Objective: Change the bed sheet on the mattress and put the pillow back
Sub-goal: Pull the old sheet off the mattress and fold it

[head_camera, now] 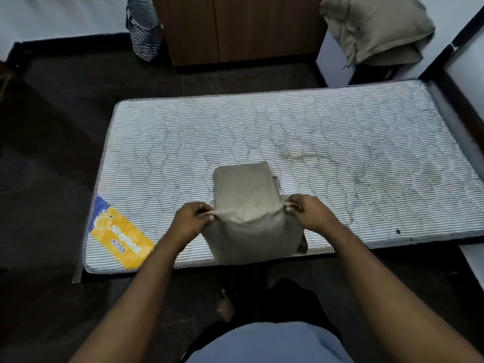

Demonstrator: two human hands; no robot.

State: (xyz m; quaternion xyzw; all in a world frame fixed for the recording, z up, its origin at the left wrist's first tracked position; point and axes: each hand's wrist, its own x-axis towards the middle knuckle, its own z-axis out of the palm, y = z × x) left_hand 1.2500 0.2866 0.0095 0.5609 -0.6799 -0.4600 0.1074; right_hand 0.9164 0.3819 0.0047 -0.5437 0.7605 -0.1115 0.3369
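The mattress [340,132] lies bare on the floor across the middle of the frame; the folded bed sheet [246,189] rests on its near edge at centre, part unfolded toward the person. The left hand [187,221] and right hand [307,210] each pinch a corner of the top layer, each grip clamped on cloth. The fabric looks light, soft and limp; it should sag between holds, so corners and hems are the sound places to take it. The pillow [372,30] sits upper right, well apart.

Pillow [374,30] and basket [144,27] cut off by top edge — sheet's [251,226] lower folds hidden.
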